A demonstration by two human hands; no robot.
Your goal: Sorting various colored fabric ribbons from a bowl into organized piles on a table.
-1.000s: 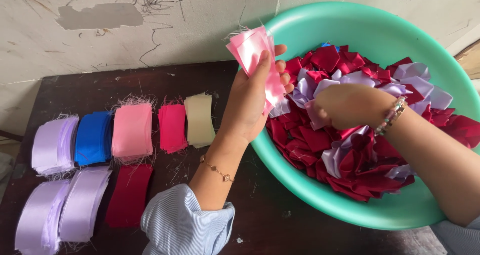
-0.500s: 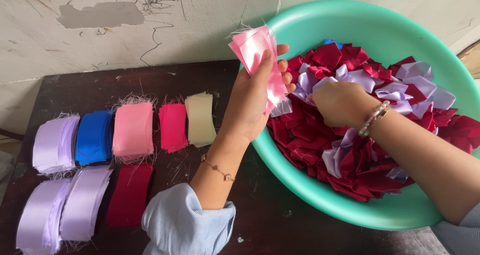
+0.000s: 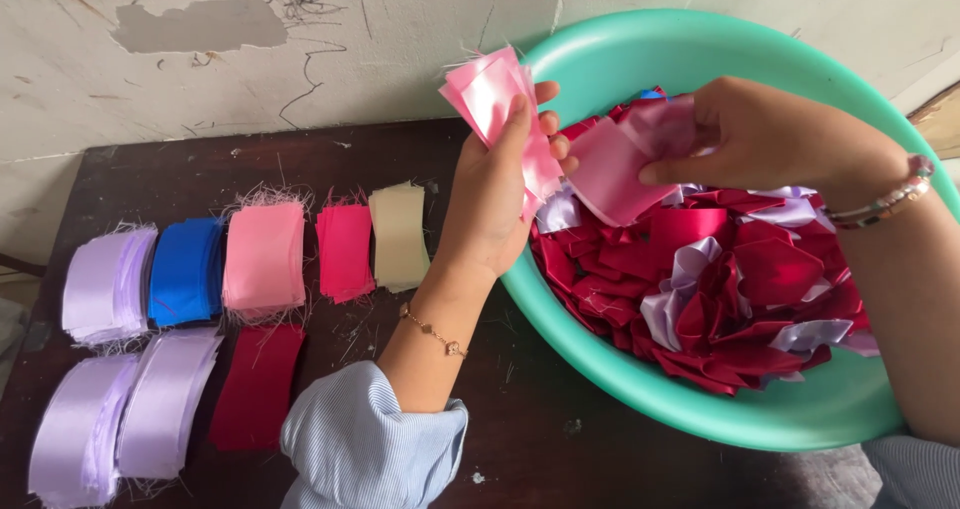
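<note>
The left hand (image 3: 495, 194) clamps a pink ribbon stack (image 3: 495, 99) upright while the right hand (image 3: 760, 134) pinches 1 pink piece (image 3: 615, 169) beside it, above the green basin (image 3: 640, 59).

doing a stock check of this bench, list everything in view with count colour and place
basin: 1, green, right on table
loose ribbon pieces: many, mostly red, some lilac, in basin
ribbon stacks: 8, lilac, blue, pink, magenta, cream, dark red, two rows at left
table: 1, dark wood, against wall
wall: cracked, off-white, behind
left hand: holds pink ribbon bundle
right hand: holds one pink ribbon piece
</note>
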